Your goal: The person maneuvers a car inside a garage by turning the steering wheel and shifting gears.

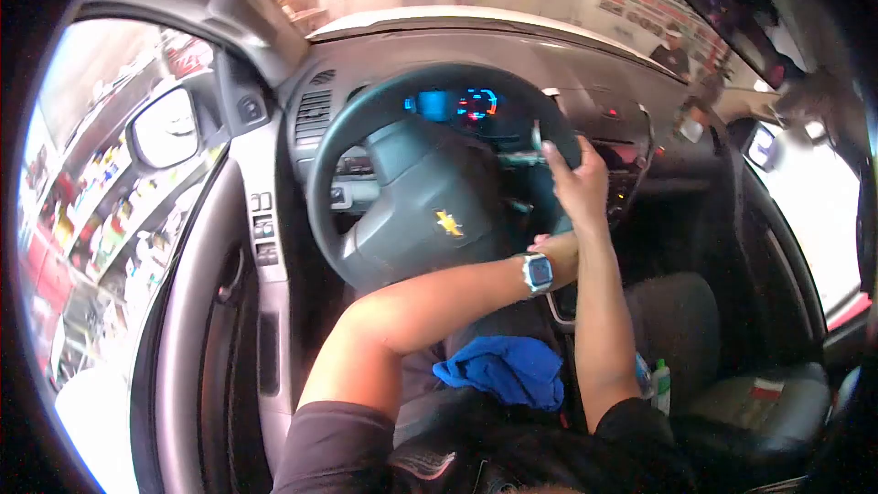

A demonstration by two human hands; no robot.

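Observation:
The black steering wheel (448,160), with a gold bow-tie badge on its hub, is turned at a tilt. Around the right side of its rim is my right hand (580,185), thumb on the inner side. My left arm crosses low over the wheel, a light-cased watch (538,272) on its wrist. My left hand (563,254) is closed at the lower right of the rim, partly hidden behind my right forearm; only a bit of its fingers shows. Behind the wheel, the instrument cluster (453,104) glows blue and orange. A blue cloth (505,370) lies on my lap.
To the left are the door panel (197,311) with window switches (263,224) and the side mirror (165,128); stocked shelves (110,220) stand outside. A green bottle (661,387) sits by the passenger seat (681,320). Beyond the windscreen, a person (672,53) is near a wall sign.

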